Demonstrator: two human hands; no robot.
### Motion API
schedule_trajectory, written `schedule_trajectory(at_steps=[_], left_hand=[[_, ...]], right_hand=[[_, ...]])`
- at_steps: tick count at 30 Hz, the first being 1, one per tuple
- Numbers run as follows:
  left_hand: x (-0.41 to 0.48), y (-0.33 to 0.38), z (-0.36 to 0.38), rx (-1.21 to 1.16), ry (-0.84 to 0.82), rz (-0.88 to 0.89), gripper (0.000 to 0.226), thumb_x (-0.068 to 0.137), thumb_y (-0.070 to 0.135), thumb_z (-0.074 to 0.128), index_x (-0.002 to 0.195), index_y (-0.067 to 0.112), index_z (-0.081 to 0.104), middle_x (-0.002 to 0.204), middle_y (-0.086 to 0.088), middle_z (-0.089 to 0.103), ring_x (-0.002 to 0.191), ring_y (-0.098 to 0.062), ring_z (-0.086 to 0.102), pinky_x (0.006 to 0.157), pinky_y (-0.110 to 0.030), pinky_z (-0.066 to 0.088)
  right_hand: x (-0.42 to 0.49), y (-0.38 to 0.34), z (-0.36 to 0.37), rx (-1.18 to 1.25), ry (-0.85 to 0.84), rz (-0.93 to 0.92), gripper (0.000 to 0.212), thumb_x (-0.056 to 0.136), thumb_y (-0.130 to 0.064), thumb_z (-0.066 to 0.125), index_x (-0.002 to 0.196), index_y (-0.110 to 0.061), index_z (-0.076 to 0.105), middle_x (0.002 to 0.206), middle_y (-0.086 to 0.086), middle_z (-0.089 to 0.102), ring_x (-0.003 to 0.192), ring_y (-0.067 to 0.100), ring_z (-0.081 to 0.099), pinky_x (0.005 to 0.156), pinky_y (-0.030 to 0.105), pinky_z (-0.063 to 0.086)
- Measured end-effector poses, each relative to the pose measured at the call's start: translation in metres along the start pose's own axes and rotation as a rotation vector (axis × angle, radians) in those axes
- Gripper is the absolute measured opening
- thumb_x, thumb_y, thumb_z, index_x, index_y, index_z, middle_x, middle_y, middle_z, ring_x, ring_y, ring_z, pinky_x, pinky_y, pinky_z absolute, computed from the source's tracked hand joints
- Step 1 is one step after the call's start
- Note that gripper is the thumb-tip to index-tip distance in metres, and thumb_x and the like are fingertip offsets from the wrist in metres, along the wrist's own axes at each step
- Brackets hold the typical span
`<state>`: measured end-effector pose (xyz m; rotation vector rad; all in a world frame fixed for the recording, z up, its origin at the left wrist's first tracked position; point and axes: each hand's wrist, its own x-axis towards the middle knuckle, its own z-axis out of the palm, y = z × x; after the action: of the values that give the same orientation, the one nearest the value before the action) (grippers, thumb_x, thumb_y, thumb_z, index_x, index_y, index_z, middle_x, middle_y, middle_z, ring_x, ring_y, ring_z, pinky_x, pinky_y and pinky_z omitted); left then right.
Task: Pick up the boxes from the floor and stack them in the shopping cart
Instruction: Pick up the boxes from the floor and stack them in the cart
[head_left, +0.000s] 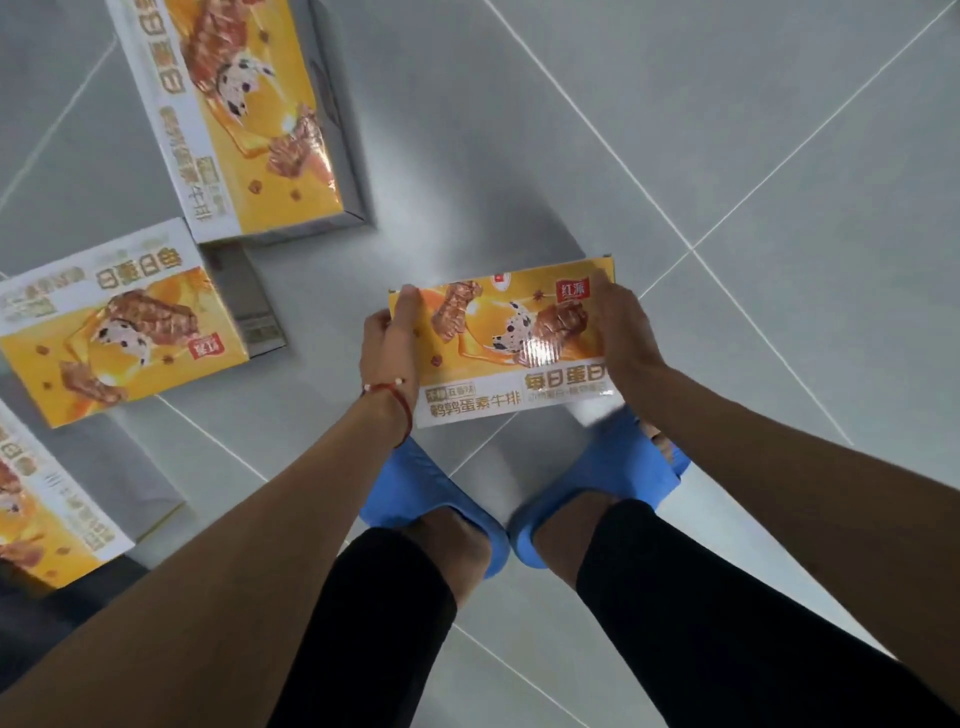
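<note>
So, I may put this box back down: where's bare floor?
Bare floor lies right of the top box and beyond the held box, out to the frame's right. Crowded on the left: the top box, middle box and corner box lie close together.

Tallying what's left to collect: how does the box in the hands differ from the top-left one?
The held box is gripped at its short ends by the left hand and right hand; the top-left box lies untouched on the floor. The held box's print reads upright to the camera; the top-left box's is turned sideways. Both share the same yellow design.
</note>
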<state>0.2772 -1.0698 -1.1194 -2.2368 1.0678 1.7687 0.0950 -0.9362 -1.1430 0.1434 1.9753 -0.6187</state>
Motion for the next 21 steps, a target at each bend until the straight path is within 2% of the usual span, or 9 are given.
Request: schedule_trajectory(at_steps=[2,4,7,9,11,12,15,18,21], left_hand=[[0.003,-0.009,0.01,-0.023,0.01,0.013,0.046,0.089,0.066,0.055,0.115,0.029,0.056,0.108,0.004,0.066,0.1,-0.021,0.064,0.091,-0.036,0.049],[-0.004,-0.012,0.014,-0.026,0.005,0.008,0.055,0.08,0.074,0.055,0.115,0.032,0.056,0.112,0.003,0.066,0.105,-0.024,0.064,0.101,-0.044,0.048],[-0.023,-0.015,0.009,-0.023,-0.012,0.003,0.069,0.071,0.083,0.052,0.12,0.034,0.059,0.117,0.003,0.066,0.104,-0.022,0.064,0.105,-0.048,0.046],[-0.044,-0.014,0.005,0.004,-0.016,-0.002,0.059,0.083,0.078,0.047,0.12,0.034,0.057,0.116,0.003,0.064,0.096,-0.015,0.062,0.103,-0.044,0.045],[-0.074,-0.01,-0.001,0.026,-0.023,-0.01,0.051,0.094,0.072,0.037,0.124,0.034,0.053,0.106,0.008,0.062,0.086,-0.006,0.056,0.094,-0.038,0.042],[-0.091,-0.006,-0.005,0.043,-0.023,-0.016,0.052,0.096,0.071,0.033,0.127,0.033,0.052,0.1,0.012,0.06,0.084,-0.003,0.054,0.091,-0.036,0.039],[-0.145,0.008,-0.021,0.061,-0.022,-0.01,0.074,0.083,0.086,0.029,0.13,0.035,0.055,0.102,0.012,0.065,0.1,-0.016,0.063,0.101,-0.043,0.044],[-0.174,-0.004,-0.04,0.085,-0.002,0.0,0.089,0.063,0.104,0.02,0.12,0.049,0.062,0.117,0.005,0.069,0.121,-0.028,0.059,0.111,-0.054,0.039],[-0.234,0.017,-0.061,0.065,-0.024,0.022,0.078,0.077,0.092,0.024,0.113,0.04,0.068,0.112,0.001,0.074,0.11,-0.029,0.068,0.103,-0.055,0.048]], right_hand=[[0.009,0.004,0.006,0.134,-0.053,0.029,0.081,0.075,-0.084,0.048,0.123,-0.023,0.071,0.113,0.007,0.077,0.098,0.026,0.077,0.092,0.05,0.061],[0.0,0.002,0.003,0.173,-0.07,0.039,0.08,0.074,-0.084,0.052,0.125,-0.025,0.071,0.112,0.005,0.078,0.099,0.026,0.077,0.095,0.05,0.06],[-0.029,0.0,-0.011,0.184,-0.105,0.079,0.084,0.071,-0.084,0.052,0.126,-0.022,0.07,0.11,0.005,0.079,0.097,0.026,0.078,0.094,0.05,0.061],[-0.051,-0.003,-0.023,0.167,-0.123,0.093,0.074,0.081,-0.08,0.05,0.122,-0.023,0.072,0.108,0.006,0.08,0.097,0.027,0.078,0.095,0.05,0.06],[-0.081,-0.007,-0.037,0.137,-0.139,0.09,0.057,0.097,-0.07,0.043,0.112,-0.024,0.075,0.104,0.005,0.081,0.093,0.025,0.079,0.087,0.042,0.062],[-0.097,-0.009,-0.044,0.135,-0.129,0.088,0.056,0.1,-0.067,0.042,0.113,-0.023,0.074,0.104,0.005,0.081,0.091,0.023,0.079,0.083,0.039,0.062],[-0.151,-0.023,-0.07,0.168,-0.104,0.077,0.063,0.097,-0.071,0.043,0.119,-0.019,0.073,0.105,0.007,0.08,0.094,0.027,0.078,0.088,0.042,0.061],[-0.207,-0.042,-0.096,0.203,-0.094,0.116,0.09,0.071,-0.09,0.054,0.128,-0.022,0.065,0.11,0.006,0.078,0.099,0.027,0.078,0.095,0.052,0.06],[-0.262,-0.058,-0.123,0.235,-0.089,0.112,0.102,0.059,-0.097,0.059,0.13,-0.025,0.063,0.112,0.005,0.078,0.097,0.027,0.078,0.092,0.054,0.061]])
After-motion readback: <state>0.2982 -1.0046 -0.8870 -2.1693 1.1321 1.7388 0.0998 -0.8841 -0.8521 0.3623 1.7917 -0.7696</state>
